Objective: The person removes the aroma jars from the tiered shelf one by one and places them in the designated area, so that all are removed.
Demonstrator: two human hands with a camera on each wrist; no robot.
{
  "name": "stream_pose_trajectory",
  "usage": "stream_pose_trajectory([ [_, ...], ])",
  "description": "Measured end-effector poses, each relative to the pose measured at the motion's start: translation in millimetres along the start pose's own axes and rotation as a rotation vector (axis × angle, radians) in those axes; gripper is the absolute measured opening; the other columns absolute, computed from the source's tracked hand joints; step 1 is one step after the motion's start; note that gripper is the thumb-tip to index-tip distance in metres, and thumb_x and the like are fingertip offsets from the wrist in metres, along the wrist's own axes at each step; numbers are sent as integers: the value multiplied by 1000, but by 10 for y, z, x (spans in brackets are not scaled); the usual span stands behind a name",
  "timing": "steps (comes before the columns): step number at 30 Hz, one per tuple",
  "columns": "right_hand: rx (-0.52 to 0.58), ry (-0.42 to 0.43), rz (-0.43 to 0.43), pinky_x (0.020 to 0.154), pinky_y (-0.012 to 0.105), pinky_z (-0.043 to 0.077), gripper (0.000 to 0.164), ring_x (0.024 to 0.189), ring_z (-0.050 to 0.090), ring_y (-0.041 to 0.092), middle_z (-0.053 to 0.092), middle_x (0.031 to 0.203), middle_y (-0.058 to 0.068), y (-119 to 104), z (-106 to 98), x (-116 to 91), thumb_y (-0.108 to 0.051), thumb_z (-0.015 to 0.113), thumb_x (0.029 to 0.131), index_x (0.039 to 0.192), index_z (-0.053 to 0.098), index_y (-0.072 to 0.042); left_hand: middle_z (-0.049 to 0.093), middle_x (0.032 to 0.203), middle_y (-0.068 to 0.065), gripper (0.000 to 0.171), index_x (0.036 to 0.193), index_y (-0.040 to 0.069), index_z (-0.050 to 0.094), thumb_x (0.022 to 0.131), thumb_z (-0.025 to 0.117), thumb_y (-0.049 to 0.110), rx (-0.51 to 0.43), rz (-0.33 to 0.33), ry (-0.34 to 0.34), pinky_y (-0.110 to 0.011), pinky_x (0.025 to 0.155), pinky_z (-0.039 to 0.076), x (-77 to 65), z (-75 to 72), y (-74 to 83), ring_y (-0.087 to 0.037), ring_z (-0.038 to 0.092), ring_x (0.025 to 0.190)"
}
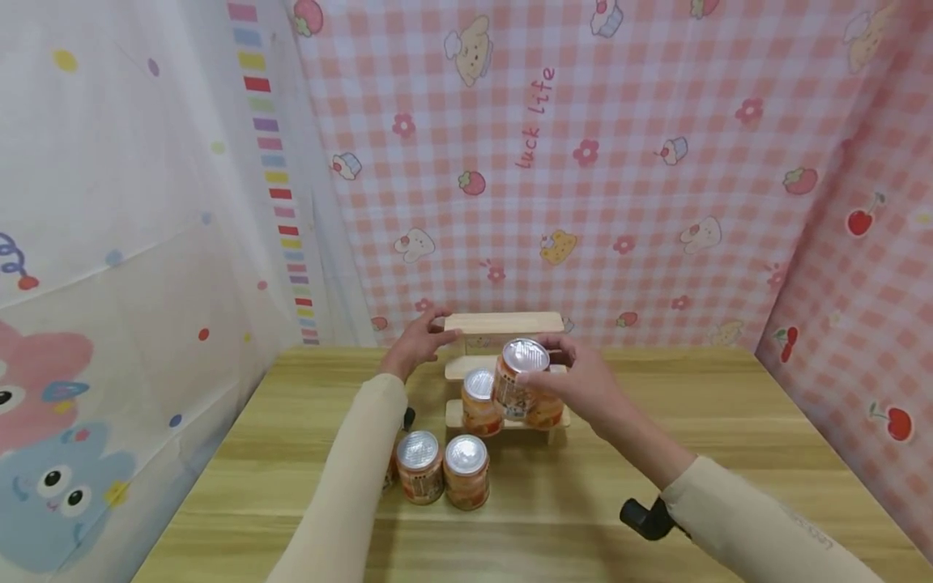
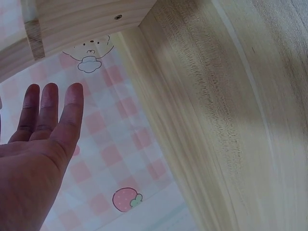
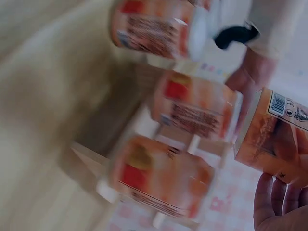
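My right hand (image 1: 589, 387) grips an orange-labelled can (image 1: 526, 358) with a silver lid, raised in front of a small tiered wooden shelf (image 1: 503, 324). Two similar cans, a left one (image 1: 479, 405) and a right one (image 1: 548, 414), stand side by side on the lowest tier; the held can partly hides the right one. The right wrist view shows the held can (image 3: 274, 137) with fingers (image 3: 281, 199) against it. At the shelf's upper left is my left hand (image 1: 419, 344), its fingers (image 2: 70, 113) extended beside the top board; contact is unclear.
On the wood-grain table (image 1: 700, 421), more cans stand in front of the shelf: one can (image 1: 420, 474), a neighbour (image 1: 467, 478) to its right, and another half hidden by the left sleeve (image 1: 350, 478). A pink checked cloth (image 1: 619, 194) hangs behind the table.
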State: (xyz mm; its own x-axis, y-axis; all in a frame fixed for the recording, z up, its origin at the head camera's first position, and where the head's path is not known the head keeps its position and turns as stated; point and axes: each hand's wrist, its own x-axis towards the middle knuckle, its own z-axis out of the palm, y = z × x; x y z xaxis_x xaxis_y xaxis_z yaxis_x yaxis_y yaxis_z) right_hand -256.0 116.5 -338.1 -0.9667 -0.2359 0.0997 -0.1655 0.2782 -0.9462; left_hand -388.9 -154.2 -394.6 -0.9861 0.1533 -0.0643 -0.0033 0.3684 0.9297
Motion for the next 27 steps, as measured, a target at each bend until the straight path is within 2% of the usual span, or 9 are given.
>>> stream_pose_trajectory([
  [5,-3,15,14,78,34,54,55,106,58,28,63,116,14,229,78,-228,-21,83,79,126,60,-5,48,141,-23,59,147,14,42,96,68,28,-25,-3,-7,-56,99,44,-32,18,-15,-37,49,126],
  [11,-11,20,13,81,35,54,55,105,59,27,62,114,11,520,203,-392,-17,86,76,123,61,-4,47,142,-23,60,148,14,41,97,67,29,-13,0,1,-54,97,46,-20,6,1,-37,50,125],
  [18,4,54,43,86,33,52,59,105,57,23,62,112,8,866,370,-468,-15,90,71,121,61,-3,50,140,-21,55,146,16,43,97,66,29,2,-7,6,-53,98,46,-6,5,11,-35,50,126],
  [27,35,63,66,85,31,53,57,104,58,24,63,108,8,1049,516,-483,-9,91,67,116,62,-4,52,138,-19,55,146,17,44,97,66,30,21,-16,16,-52,97,46,-14,6,31,-34,51,125],
])
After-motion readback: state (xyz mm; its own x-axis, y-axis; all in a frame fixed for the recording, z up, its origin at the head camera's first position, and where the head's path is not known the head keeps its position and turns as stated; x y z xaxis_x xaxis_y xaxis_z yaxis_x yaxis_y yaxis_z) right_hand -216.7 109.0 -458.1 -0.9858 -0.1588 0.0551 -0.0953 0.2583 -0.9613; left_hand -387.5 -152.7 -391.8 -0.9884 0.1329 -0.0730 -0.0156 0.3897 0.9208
